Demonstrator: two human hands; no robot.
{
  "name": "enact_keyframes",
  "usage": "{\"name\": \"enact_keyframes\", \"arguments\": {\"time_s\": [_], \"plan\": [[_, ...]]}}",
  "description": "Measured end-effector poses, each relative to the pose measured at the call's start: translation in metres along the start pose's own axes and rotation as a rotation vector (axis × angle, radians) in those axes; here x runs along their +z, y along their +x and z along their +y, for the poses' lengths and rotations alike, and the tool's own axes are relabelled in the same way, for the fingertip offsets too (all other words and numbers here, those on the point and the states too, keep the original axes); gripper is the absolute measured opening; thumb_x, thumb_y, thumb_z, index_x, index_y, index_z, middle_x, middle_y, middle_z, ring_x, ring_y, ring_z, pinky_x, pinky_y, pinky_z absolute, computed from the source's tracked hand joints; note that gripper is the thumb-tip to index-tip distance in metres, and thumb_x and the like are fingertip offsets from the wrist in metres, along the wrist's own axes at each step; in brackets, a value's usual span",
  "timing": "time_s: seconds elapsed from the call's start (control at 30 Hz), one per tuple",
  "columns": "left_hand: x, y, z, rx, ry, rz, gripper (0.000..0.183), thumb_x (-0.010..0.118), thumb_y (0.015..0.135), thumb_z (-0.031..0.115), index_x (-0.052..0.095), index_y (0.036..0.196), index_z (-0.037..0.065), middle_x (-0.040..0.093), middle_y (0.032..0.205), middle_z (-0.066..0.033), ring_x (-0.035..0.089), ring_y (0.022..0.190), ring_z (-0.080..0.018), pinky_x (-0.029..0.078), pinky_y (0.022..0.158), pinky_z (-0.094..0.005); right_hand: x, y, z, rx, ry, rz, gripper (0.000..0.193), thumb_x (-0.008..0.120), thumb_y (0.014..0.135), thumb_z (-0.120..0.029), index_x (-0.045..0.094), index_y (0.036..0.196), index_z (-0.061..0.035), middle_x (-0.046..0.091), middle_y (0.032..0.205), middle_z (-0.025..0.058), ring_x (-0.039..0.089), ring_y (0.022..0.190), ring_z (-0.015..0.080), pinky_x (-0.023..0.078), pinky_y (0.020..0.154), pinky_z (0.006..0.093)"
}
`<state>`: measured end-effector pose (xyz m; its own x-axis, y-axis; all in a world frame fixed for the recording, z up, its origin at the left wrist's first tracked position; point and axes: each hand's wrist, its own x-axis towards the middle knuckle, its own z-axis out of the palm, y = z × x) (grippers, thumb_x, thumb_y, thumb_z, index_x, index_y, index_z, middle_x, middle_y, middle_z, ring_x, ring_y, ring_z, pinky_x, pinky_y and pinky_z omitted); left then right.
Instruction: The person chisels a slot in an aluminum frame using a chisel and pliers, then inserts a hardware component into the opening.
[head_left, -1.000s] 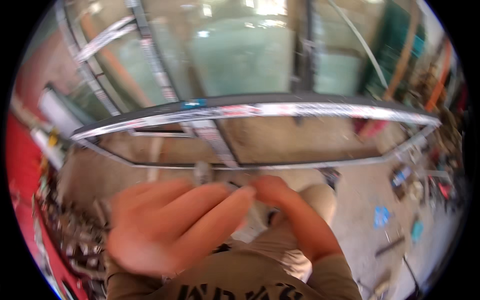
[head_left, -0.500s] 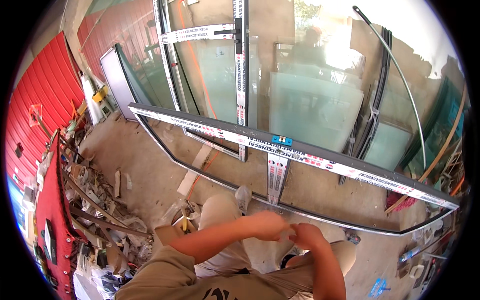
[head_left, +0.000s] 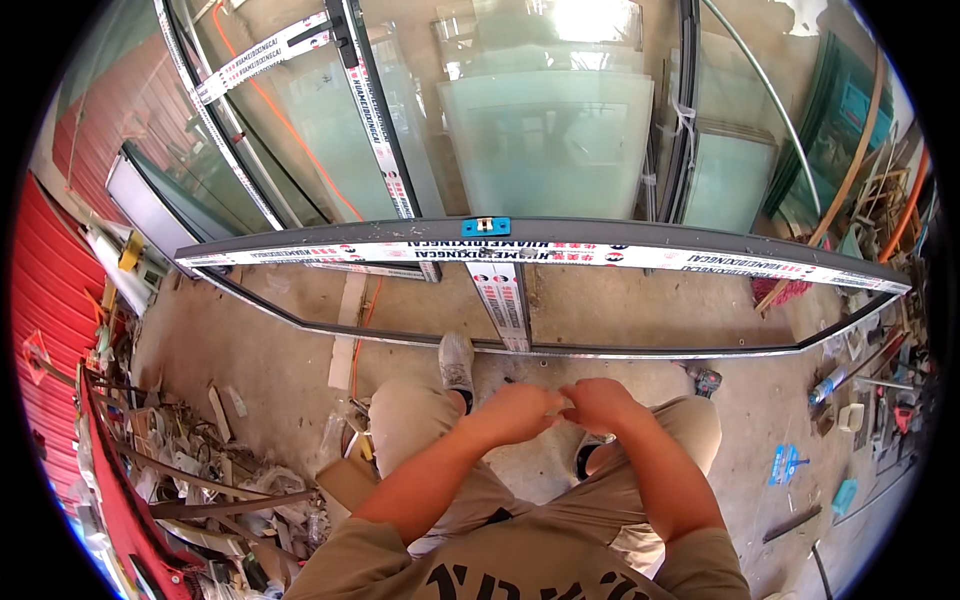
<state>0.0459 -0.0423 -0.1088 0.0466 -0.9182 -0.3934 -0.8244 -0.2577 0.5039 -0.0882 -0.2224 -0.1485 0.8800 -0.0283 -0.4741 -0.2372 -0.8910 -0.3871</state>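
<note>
My left hand (head_left: 518,412) and my right hand (head_left: 604,404) meet at the fingertips above my lap. Both have their fingers pinched together; whatever small thing may be between them is too hidden to name. Just beyond them stands a dark metal window frame (head_left: 660,236) with printed white protective film. Set into the middle of its top rail is a small blue fitting (head_left: 486,226) with a metal centre. A short film-covered post (head_left: 498,300) runs from the top rail to the bottom one. Neither hand touches the frame.
Glass panes (head_left: 545,140) lean on the far wall, beside another film-wrapped frame (head_left: 375,130). An orange cable (head_left: 290,125) hangs behind. Scrap (head_left: 225,470) is piled at left. A power tool (head_left: 705,381) and a blue item (head_left: 786,464) lie on the floor at right.
My view has turned, so the frame appears more level and farther left. My hands remain together at the fingertips, the left with its fingers now more visible.
</note>
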Motion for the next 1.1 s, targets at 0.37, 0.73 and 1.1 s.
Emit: {"name": "enact_keyframes", "arguments": {"time_s": [0.37, 0.73, 1.1], "plan": [[-0.159, -0.06, 0.003, 0.138, 0.25, 1.371, 0.027, 0.081, 0.092, 0.005, 0.078, 0.118, 0.006, 0.077, 0.115, -0.0108, 0.071, 0.102, -0.0325, 0.058, 0.091, -0.0418, 0.006, -0.003, 0.001, 0.009, 0.054, -0.019, 0.049, 0.07, 0.101, -0.046, 0.072, 0.137, -0.0139, 0.076, 0.126, 0.0192, 0.071, 0.12, 0.0414, 0.057, 0.098, 0.054], [-0.18, -0.053, -0.019, 0.08, 0.447, 1.231, 0.033, 0.08, 0.091, 0.007, 0.076, 0.124, 0.008, 0.076, 0.127, -0.0073, 0.065, 0.113, -0.0336, 0.053, 0.1, -0.0444, 0.002, -0.004, 0.001, 0.015, 0.068, 0.013, 0.047, 0.071, 0.1, -0.045, 0.072, 0.135, -0.0128, 0.077, 0.124, 0.0183, 0.071, 0.121, 0.0406, 0.057, 0.098, 0.0536], [-0.176, -0.052, -0.02, 0.109, 0.411, 1.261, 0.037, 0.08, 0.088, 0.004, 0.076, 0.124, 0.008, 0.076, 0.125, -0.0071, 0.065, 0.112, -0.0337, 0.052, 0.1, -0.0438, 0.003, -0.002, -0.002, 0.001, 0.047, 0.017, 0.047, 0.07, 0.1, -0.044, 0.071, 0.137, -0.0142, 0.076, 0.123, 0.0194, 0.071, 0.118, 0.0416, 0.057, 0.097, 0.0534]]}}
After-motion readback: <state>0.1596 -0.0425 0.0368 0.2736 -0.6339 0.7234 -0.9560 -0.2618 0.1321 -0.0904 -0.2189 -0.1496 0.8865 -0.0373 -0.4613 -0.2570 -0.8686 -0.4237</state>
